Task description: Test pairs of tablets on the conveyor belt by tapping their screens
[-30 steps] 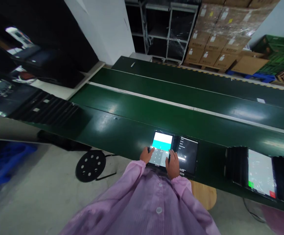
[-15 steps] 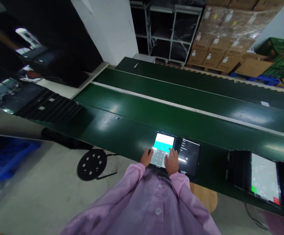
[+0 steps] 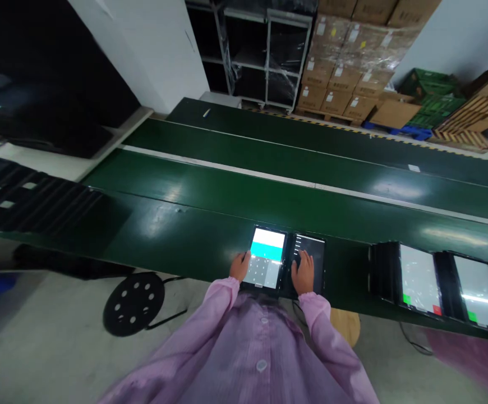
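The left hand [image 3: 239, 266] rests at the left edge of the lit tablet [image 3: 265, 255], which shows a cyan band above a grey keypad; whether its fingers grip that edge, I cannot tell. The right hand [image 3: 304, 275] is unclenched, fingers slightly apart, over the dark-screened tablet [image 3: 318, 264], grasping nothing; contact with the glass is unclear. These 2 tablets lie side by side near the front edge of the green table [image 3: 206, 241]. Farther right, 2 pale-screened tablets [image 3: 419, 275] show green and red corners, beside a black stack [image 3: 382, 272]. A black round stool [image 3: 133, 303] stands on the floor at left.
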A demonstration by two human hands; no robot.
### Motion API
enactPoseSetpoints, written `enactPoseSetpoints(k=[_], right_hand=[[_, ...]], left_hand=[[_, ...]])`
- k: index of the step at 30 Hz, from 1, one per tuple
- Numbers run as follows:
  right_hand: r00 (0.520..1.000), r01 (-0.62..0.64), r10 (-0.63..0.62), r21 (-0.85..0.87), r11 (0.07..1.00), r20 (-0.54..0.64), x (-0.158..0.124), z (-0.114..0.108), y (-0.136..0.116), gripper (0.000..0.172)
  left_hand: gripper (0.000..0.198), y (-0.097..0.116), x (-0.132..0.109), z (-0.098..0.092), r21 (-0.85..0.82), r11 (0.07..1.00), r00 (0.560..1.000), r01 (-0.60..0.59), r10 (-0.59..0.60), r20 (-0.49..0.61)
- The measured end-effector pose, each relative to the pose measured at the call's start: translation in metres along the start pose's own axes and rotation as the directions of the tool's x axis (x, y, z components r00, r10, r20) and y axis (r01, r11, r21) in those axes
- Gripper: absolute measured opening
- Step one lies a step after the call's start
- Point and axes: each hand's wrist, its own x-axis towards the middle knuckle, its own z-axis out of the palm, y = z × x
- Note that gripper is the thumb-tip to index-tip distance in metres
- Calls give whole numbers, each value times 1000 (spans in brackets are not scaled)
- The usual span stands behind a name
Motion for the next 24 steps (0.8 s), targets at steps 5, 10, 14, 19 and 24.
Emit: enactPoseSetpoints(k=[5, 10, 14, 19, 24], right_hand=[[999, -36, 37, -27, 999, 19, 20, -1, 12, 48], [998, -66, 66, -15, 998, 24, 17, -1, 16, 47], [987, -146, 146, 10, 989, -67, -8, -11, 40, 50], [930, -330, 339, 82, 940, -140, -46, -23, 74, 62], [817, -526, 567, 268, 807, -104, -67, -28, 86, 66]], left_hand=[[42, 3, 3, -1, 77, 997, 1000, 7, -8, 8], [37, 11, 22, -2, 125, 991, 999, 47, -50, 22], [36, 26, 47, 1, 148, 987, 997, 66, -70, 23], [41, 37, 66, 6, 174, 979, 993, 109, -114, 13], [38, 23, 51, 4, 92, 995, 999, 45, -45, -8]])
